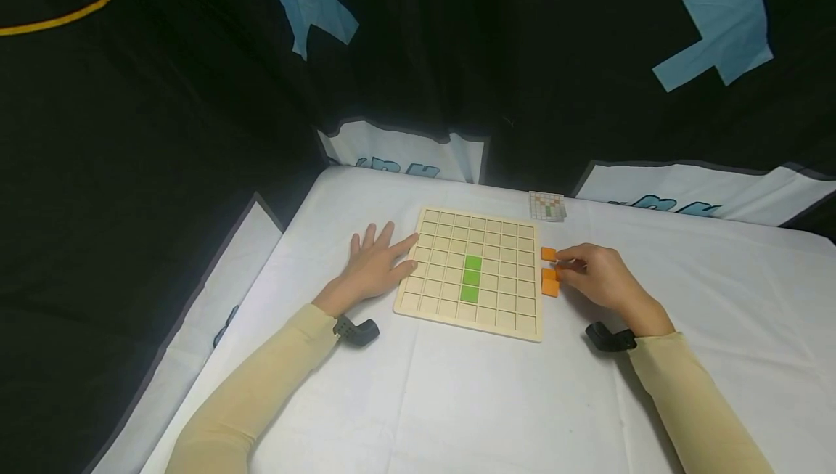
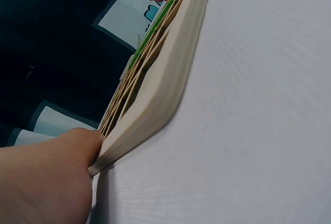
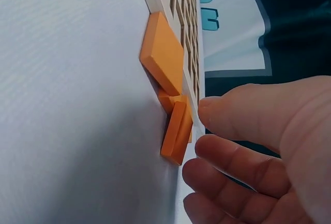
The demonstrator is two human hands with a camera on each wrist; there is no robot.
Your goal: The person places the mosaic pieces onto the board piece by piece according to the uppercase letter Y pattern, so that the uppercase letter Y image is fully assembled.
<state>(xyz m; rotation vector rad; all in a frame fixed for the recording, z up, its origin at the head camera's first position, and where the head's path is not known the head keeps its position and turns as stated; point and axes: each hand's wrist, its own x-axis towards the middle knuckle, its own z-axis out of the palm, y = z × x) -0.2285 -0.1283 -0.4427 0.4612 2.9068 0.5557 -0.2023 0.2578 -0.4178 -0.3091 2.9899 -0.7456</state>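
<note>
A pale wooden grid board [image 1: 506, 300] lies on the white cloth, with three green squares [image 1: 470, 278] in a column on it. My left hand [image 1: 374, 267] is spread at the board's left side, thumb and forefinger touching its edge. In the left wrist view the thumb [image 2: 83, 144] lies against the board's corner. Beyond the right edge of the board are several orange square tiles [image 1: 550, 287], one of them tilted on another [image 3: 175, 131]. My right hand [image 1: 601, 276] is right at these tiles, its thumb and fingers bent a little and apart, with no tile between them.
A small card [image 1: 547, 207] printed with a coloured grid lies behind the board, near its far right corner. Black cloth [image 1: 405, 75] with blue tape pieces hangs behind the white-covered table [image 1: 496, 401].
</note>
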